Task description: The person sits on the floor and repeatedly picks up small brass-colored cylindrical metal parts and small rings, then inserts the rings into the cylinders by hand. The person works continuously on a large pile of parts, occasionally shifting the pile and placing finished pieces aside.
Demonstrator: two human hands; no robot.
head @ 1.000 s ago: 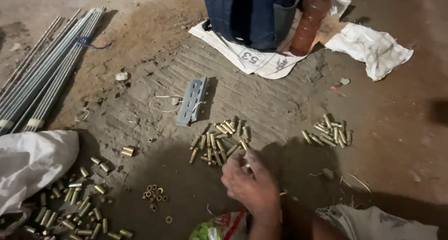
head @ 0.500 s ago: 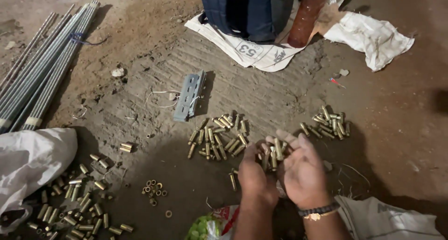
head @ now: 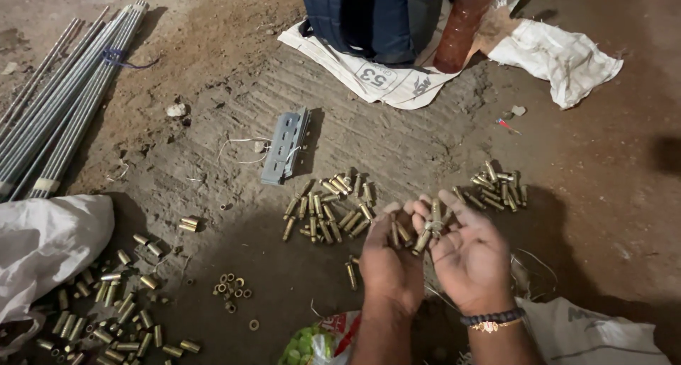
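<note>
My left hand (head: 389, 260) and my right hand (head: 469, 255) are side by side above the dirt floor, both holding several small brass sleeves (head: 424, 230) between the fingertips. The right palm faces up, with a beaded bracelet at its wrist. Just beyond the hands lies a pile of brass sleeves (head: 330, 205). A smaller pile (head: 498, 184) lies to the right of it. One loose sleeve (head: 351, 275) rests beside my left hand.
Many more brass sleeves (head: 106, 315) lie at the lower left by a white sack (head: 42, 244). Small brass rings (head: 231, 291) sit nearby. A grey metal bracket (head: 285, 145), a bundle of threaded rods (head: 64, 102), a brown bottle (head: 462, 24) and cloths lie farther off.
One hand was reaching to the middle pile a second ago. Now both hands are raised together with brass sleeves in them, and the right palm has opened upward.
</note>
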